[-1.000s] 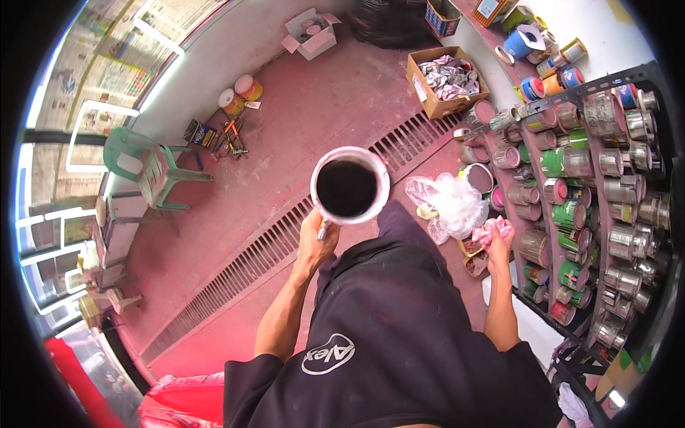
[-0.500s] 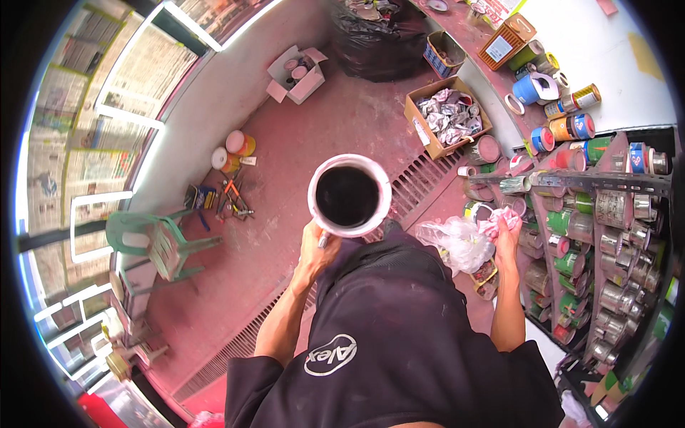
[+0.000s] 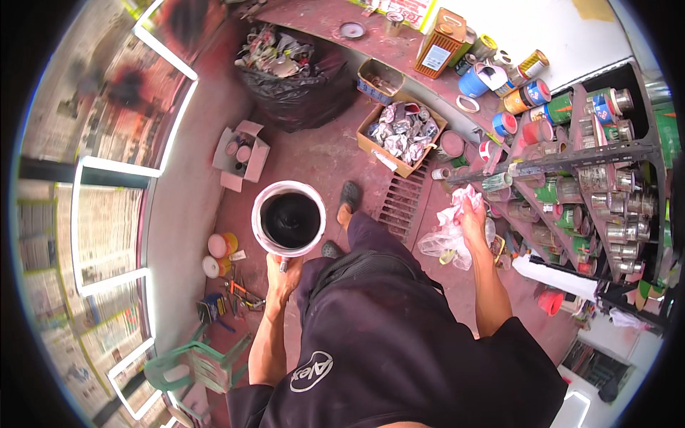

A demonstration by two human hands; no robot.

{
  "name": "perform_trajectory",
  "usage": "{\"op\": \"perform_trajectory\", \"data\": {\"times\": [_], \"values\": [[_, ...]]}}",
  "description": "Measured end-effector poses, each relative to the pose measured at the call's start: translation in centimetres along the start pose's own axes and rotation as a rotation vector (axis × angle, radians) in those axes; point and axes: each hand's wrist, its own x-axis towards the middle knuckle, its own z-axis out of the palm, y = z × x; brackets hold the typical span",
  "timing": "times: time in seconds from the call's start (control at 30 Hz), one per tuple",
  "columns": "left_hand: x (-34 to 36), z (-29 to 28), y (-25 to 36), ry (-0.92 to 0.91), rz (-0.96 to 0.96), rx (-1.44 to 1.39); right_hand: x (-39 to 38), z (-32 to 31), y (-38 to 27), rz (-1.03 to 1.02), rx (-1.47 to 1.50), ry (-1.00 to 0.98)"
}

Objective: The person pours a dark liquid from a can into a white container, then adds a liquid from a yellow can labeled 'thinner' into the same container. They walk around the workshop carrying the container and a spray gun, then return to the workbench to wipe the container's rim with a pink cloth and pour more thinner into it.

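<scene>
My left hand [image 3: 283, 274] grips a white round cup [image 3: 289, 218] from below; the cup holds a dark, almost black liquid and is held out in front of my body, over the red floor. My right hand [image 3: 471, 216] is closed on a crumpled white and pink rag [image 3: 457, 203], raised next to the metal shelf rack [image 3: 599, 153] of paint tins on the right. A clear plastic bag [image 3: 446, 242] hangs just below that hand. My feet show beyond the cup.
A floor grate [image 3: 404, 200] runs ahead. A cardboard box of crumpled paper [image 3: 401, 135], a full black rubbish bag [image 3: 300, 78] and a small open box [image 3: 241, 153] stand farther off. Tools and small tins [image 3: 225, 285] lie at left, a green plastic chair [image 3: 196, 364] behind.
The view has swung round and I have stepped toward the boxes and rubbish bag. The cup stays held in front; the hand with the rag has risen toward the shelves.
</scene>
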Motion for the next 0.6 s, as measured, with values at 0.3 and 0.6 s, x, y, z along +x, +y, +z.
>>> {"op": "perform_trajectory", "data": {"times": [0.3,0.6], "values": [[16.0,1.7,0.7,-0.025,-0.032,-0.046,13.3,11.8,-5.2,0.089,-0.116,0.093],[34.5,0.1,5.8,0.019,-0.111,-0.201,24.1,17.7,-7.3,0.123,0.072,-0.042]]}}
